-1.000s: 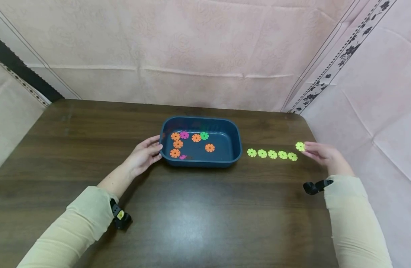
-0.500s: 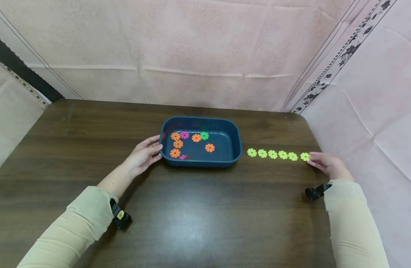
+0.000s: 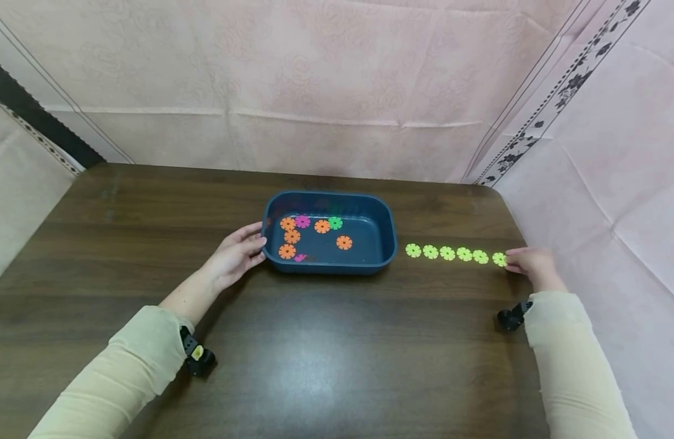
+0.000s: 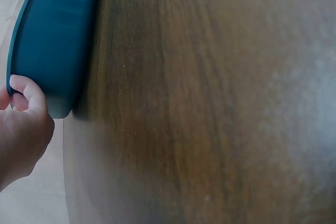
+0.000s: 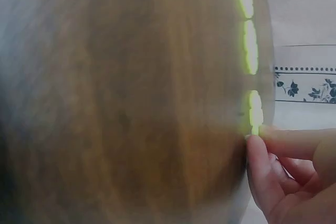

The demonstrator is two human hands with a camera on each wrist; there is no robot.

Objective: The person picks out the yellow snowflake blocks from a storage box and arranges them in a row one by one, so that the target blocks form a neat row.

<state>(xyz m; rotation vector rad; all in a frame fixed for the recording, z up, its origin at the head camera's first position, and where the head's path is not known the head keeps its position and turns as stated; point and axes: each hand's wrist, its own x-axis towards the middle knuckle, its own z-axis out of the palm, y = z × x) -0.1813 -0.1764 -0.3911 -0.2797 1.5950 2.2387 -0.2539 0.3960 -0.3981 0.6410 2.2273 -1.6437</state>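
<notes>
A blue plastic tray stands at the middle of the table. My left hand grips its left end, the thumb and fingers at the rim, as the left wrist view also shows. Inside lie flower-shaped discs: several orange ones, a green one and two magenta ones. To the right, several yellow-green flower discs form a row on the table. My right hand pinches the rightmost yellow-green disc by its edge, between thumb and fingers, at the row's right end.
The brown wooden table reaches back to a pale patterned cloth. Another cloth with a floral border hangs close along the right edge, near my right hand. Each wrist carries a small black camera.
My right hand has brought its yellow-green disc down to the right end of the row, then shifted it slightly nearer. My left hand and the tray have stayed in place.
</notes>
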